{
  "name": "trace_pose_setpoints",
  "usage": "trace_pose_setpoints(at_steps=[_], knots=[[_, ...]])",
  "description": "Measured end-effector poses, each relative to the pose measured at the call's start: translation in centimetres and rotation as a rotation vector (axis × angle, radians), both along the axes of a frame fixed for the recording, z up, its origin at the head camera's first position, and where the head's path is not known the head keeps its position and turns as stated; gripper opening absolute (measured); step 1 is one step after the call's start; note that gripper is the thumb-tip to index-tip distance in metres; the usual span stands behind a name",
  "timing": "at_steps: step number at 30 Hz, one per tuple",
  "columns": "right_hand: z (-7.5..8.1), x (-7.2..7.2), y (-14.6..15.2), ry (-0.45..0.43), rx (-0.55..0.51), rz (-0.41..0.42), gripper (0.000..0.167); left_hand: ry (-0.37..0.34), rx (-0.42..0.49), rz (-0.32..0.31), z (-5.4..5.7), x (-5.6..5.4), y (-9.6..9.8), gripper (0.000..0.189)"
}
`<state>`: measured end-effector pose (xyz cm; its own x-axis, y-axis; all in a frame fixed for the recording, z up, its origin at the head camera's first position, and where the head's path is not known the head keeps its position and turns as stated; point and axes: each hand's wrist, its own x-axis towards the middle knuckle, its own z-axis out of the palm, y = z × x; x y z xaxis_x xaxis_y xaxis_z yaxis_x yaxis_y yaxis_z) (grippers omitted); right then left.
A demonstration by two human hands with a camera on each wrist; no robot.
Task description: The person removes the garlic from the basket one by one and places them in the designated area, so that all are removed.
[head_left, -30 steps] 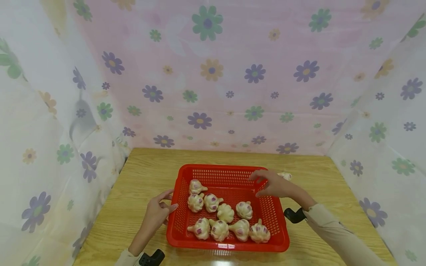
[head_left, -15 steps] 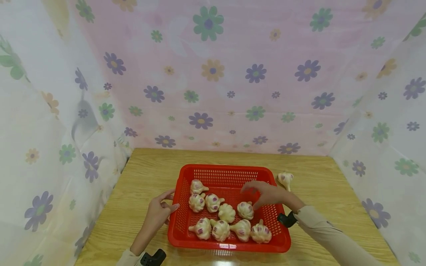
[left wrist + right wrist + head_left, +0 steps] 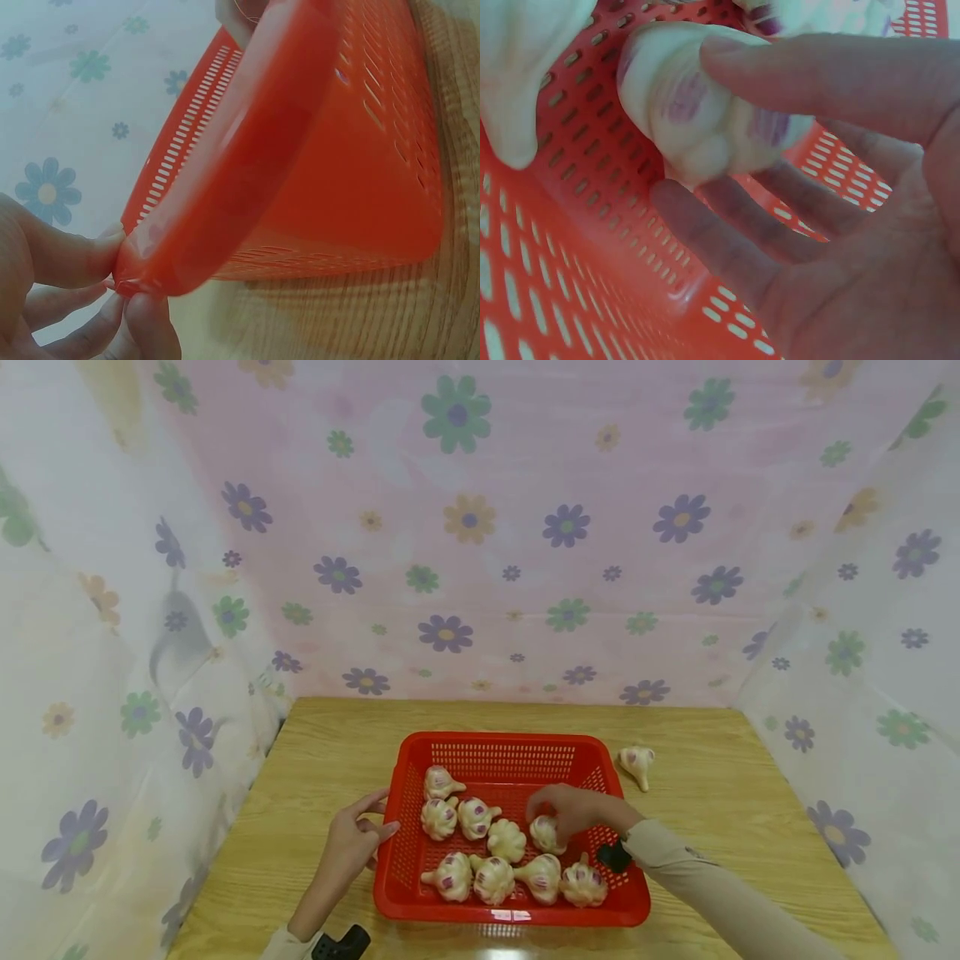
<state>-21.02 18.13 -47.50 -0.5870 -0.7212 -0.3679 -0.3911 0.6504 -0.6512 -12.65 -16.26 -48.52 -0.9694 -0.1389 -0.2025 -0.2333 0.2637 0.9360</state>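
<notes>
A red plastic basket (image 3: 517,917) stands on the table with several garlic bulbs in it. My left hand (image 3: 347,843) pinches its left rim; in the left wrist view the thumb lies on one side of the rim (image 3: 247,172) and fingers on the other. Inside the basket, toward the right, my right hand (image 3: 576,810) grips a garlic bulb (image 3: 543,833). The right wrist view has the thumb pressed on this purple-marked bulb (image 3: 686,105), with fingers curled at its far side. A row of garlic bulbs (image 3: 493,880) lies along the basket's near side.
One garlic bulb (image 3: 637,763) lies outside the basket, on the wooden table (image 3: 697,793) to the right. More bulbs (image 3: 439,818) sit at the basket's left. A flowered cloth (image 3: 510,543) hangs behind the table and along both sides.
My right hand has come down and to the left from the basket's right rim and taken hold of a garlic bulb. The left hand stays on the rim.
</notes>
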Motion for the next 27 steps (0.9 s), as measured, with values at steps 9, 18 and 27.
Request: trace_pose_setpoints(at_steps=[9, 18, 27], knots=[[-0.12, 0.15, -0.63, 0.003, 0.098, -0.004, 0.045, 0.002, -0.006, 0.003, -0.17, -0.08, -0.05, 0.051], [-0.44, -0.33, -0.12, 0.013, 0.100, -0.005, 0.045, 0.003, -0.002, 0.004, 0.13, -0.01, -0.03, 0.052], [-0.56, -0.56, 0.04, 0.031, 0.040, 0.005, 0.040, 0.009, -0.009, 0.007, 0.00, 0.00, -0.10, 0.051]])
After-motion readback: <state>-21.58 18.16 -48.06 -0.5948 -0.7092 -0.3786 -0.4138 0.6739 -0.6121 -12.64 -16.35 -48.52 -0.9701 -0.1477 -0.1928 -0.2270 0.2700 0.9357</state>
